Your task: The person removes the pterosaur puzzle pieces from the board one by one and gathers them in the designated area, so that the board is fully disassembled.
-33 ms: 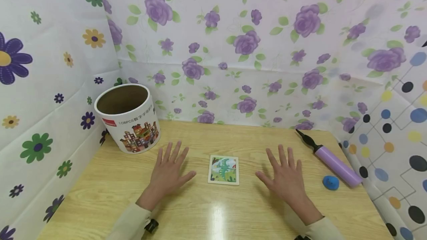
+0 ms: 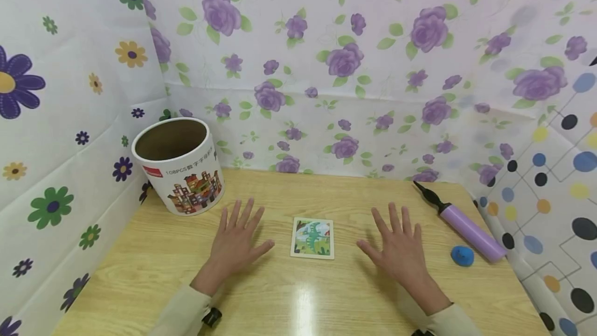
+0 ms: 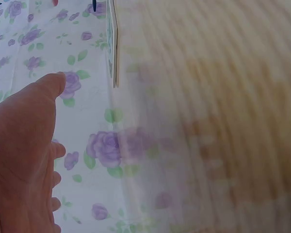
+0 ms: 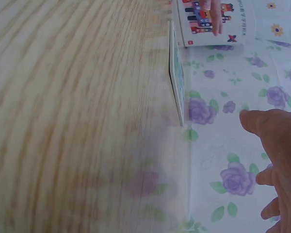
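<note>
A square picture puzzle (image 2: 313, 238) with a green dinosaur on it lies flat on the wooden table, between the two hands. To its left is my left hand (image 2: 237, 245), palm down with fingers spread and straight, thumb pointing at the puzzle. My right hand (image 2: 399, 249) mirrors it on the other side, fingers likewise spread. Neither hand holds or touches the puzzle. In the left wrist view the puzzle (image 3: 112, 43) appears edge-on beyond the thumb (image 3: 52, 85). The right wrist view also has the puzzle's thin edge (image 4: 175, 73), apart from the right thumb (image 4: 254, 120).
A large white bucket (image 2: 196, 180) with printed building blocks stands at the back left. On the right lie a purple hand pump (image 2: 473, 232) with a black nozzle and a small blue lump (image 2: 463, 255). Patterned cloths (image 2: 303, 66) surround the wooden table (image 2: 261, 305) on three sides.
</note>
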A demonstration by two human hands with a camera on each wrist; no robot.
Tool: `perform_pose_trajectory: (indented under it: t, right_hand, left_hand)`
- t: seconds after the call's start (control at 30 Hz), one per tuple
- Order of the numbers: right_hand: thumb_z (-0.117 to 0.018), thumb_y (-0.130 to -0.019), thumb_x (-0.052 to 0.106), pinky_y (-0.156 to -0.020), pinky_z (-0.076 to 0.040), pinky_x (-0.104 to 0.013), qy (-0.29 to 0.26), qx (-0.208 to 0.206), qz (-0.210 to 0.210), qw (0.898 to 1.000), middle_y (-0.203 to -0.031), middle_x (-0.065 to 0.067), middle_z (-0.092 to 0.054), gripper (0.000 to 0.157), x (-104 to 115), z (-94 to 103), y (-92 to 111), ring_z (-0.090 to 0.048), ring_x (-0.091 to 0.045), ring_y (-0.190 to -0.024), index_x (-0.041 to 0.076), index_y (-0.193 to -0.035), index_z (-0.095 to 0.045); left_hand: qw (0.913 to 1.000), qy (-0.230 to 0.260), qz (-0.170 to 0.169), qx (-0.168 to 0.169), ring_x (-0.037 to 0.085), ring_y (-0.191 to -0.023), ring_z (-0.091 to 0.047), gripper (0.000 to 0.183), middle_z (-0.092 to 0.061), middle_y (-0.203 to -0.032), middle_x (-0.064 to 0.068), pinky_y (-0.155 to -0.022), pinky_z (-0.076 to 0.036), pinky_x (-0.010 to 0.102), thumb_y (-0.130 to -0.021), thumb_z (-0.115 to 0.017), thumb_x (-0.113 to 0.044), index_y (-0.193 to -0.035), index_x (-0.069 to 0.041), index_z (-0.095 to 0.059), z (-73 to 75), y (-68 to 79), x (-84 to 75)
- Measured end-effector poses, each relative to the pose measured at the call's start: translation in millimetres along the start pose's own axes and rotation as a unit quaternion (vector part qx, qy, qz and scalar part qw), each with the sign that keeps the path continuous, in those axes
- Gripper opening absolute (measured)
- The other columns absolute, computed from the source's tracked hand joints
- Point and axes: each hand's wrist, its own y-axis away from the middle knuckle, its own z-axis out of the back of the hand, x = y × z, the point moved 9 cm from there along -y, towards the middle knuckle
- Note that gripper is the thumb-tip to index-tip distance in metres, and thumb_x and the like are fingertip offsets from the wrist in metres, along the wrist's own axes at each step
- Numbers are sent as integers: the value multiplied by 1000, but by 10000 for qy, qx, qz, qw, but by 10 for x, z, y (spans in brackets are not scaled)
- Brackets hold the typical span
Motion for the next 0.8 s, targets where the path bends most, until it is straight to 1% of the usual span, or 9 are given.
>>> perform_pose_trajectory:
  t: [0.27,0.37,0.53,0.67,0.8]
  right_hand:
    - [-52,-90,78,-107,-20,-81,-139,-109,52,9998,-169,-22,-16,92,36,19,-1,-11,-51,-153,21,-161,-36]
    - [-52,-91,77,-107,-20,-80,-144,-49,84,9998,-168,-22,-17,91,51,1,-7,-12,-50,-153,21,-161,-36]
    - [-52,-92,76,-109,-21,-79,-143,71,150,9998,-168,-22,-19,90,81,-39,-32,-12,-49,-154,21,-161,-35]
    - [-52,-92,75,-108,-24,-79,-184,66,230,9995,-168,-22,-20,89,125,-55,-62,-15,-49,-153,21,-161,-36]
    - [-52,-92,75,-106,-28,-78,-240,24,330,9992,-167,-22,-23,88,188,-39,-89,-18,-49,-152,20,-160,-38]
  left_hand:
    - [9998,134,-31,149,38,-157,-5,89,-14,-170,13,-122,-8,62,-93,-54,-71,-161,-16,-35,-65,10,-33]
    - [9998,174,-42,126,39,-157,-8,88,-16,-170,14,-123,-10,61,-94,-56,-69,-160,-15,-37,-56,15,-60]
    - [9996,218,-166,45,42,-155,-16,80,-24,-168,18,-122,-15,61,-97,-58,-60,-158,-11,-41,-46,23,-139]
    - [9993,255,-255,32,42,-154,-19,76,-24,-167,19,-122,-16,60,-98,-59,-54,-157,-9,-41,-68,26,-202]
    - [9987,420,-289,98,42,-154,-20,77,-24,-167,19,-122,-17,59,-99,-58,-54,-157,-8,-40,-100,29,-263]
